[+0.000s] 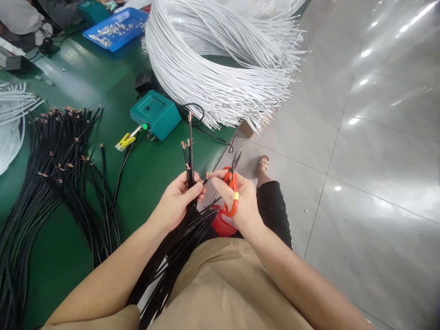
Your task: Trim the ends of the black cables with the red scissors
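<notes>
Several black cables (190, 151) with stripped ends and coloured inner wires stand upright in my left hand (177, 199), which is closed around them. My right hand (240, 197) is closed on red-handled scissors (235, 192), their blades pointing up and away from me. Between the two hands is the end of one single black cable (206, 178); the right fingertips are close to it, and I cannot tell whether they touch it. More black cables (178, 247) hang across my lap below the hands.
A teal box (156, 114) with a yellow clip (125, 142) sits on the green table (113, 82). Black cables (55, 160) lie at left, a coil of white cables (220, 78) at the back. Behind is a blue tray (118, 30) of small parts, near another person (24, 18).
</notes>
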The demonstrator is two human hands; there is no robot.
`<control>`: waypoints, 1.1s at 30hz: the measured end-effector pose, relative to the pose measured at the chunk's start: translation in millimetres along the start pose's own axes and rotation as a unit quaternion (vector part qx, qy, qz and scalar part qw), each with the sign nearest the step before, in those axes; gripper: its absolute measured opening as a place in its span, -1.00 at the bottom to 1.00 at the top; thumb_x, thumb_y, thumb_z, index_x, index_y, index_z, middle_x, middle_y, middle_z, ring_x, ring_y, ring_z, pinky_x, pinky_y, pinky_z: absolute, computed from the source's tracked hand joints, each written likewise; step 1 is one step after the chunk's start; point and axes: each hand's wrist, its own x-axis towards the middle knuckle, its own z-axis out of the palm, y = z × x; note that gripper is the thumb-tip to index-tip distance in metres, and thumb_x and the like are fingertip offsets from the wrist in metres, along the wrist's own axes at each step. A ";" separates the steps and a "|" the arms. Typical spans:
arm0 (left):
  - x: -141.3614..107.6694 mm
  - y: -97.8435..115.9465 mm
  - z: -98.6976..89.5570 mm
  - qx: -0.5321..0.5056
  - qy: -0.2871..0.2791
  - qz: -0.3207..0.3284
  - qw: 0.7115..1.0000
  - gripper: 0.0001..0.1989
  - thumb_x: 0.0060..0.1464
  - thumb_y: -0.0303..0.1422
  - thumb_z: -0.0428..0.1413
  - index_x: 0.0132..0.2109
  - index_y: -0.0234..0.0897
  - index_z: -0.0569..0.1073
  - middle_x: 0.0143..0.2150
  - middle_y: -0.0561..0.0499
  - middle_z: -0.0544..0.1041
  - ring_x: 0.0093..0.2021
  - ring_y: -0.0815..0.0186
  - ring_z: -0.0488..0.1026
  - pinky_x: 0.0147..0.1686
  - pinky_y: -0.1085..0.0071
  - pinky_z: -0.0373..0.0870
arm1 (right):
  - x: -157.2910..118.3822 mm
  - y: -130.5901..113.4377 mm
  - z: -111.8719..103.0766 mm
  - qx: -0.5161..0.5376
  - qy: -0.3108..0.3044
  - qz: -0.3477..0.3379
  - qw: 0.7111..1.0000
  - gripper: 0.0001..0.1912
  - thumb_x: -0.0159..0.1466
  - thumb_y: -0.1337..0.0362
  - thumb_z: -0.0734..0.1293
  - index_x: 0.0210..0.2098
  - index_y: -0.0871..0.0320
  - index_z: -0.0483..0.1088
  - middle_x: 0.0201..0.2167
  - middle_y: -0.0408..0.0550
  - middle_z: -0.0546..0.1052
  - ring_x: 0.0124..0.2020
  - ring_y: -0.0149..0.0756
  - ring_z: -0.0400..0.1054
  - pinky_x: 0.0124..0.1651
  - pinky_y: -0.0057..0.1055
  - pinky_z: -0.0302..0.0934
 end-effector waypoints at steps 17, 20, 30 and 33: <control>-0.5 -4.2 -0.8 0.001 0.013 0.013 1.000 -0.77 -0.05 -0.34 0.28 -0.22 -0.25 0.46 -0.26 0.04 0.49 -0.27 0.38 0.43 -0.20 0.40 0.39 | -2.1 -7.2 0.1 -0.036 0.059 -0.037 0.997 -0.89 0.13 0.21 0.38 -0.43 0.11 0.42 -0.50 -0.18 0.46 -0.48 -0.41 0.33 -0.34 -0.42 0.25; -0.6 -4.6 -0.2 -0.016 0.029 0.000 0.999 -0.78 0.04 -0.25 0.20 -0.18 -0.26 0.53 -0.15 -0.04 0.52 -0.16 0.32 0.44 -0.09 0.34 0.39 | -1.9 -7.1 -3.4 -0.056 0.123 -0.074 0.988 -0.87 0.16 0.20 0.35 -0.31 0.10 0.46 -0.43 -0.17 0.46 -0.44 -0.42 0.30 -0.31 -0.42 0.24; -1.0 -5.9 -0.6 0.047 0.040 0.005 0.998 -0.73 -0.07 -0.35 0.29 -0.15 -0.26 0.53 -0.36 0.06 0.50 -0.36 0.44 0.39 -0.24 0.48 0.34 | 10.6 -9.9 -4.9 -0.095 0.048 -0.056 0.993 -0.77 0.13 0.11 0.36 -0.34 0.13 0.49 -0.38 -0.11 0.50 -0.33 -0.34 0.34 -0.20 -0.39 0.22; -1.4 -7.5 0.7 0.053 0.037 -0.003 0.998 -0.71 -0.11 -0.36 0.31 -0.18 -0.27 0.51 -0.34 0.05 0.52 -0.34 0.40 0.42 -0.22 0.44 0.36 | 14.6 -13.6 -7.6 -0.124 0.039 -0.058 0.990 -0.78 0.10 0.12 0.37 -0.43 0.16 0.45 -0.45 -0.13 0.46 -0.39 -0.36 0.30 -0.27 -0.40 0.19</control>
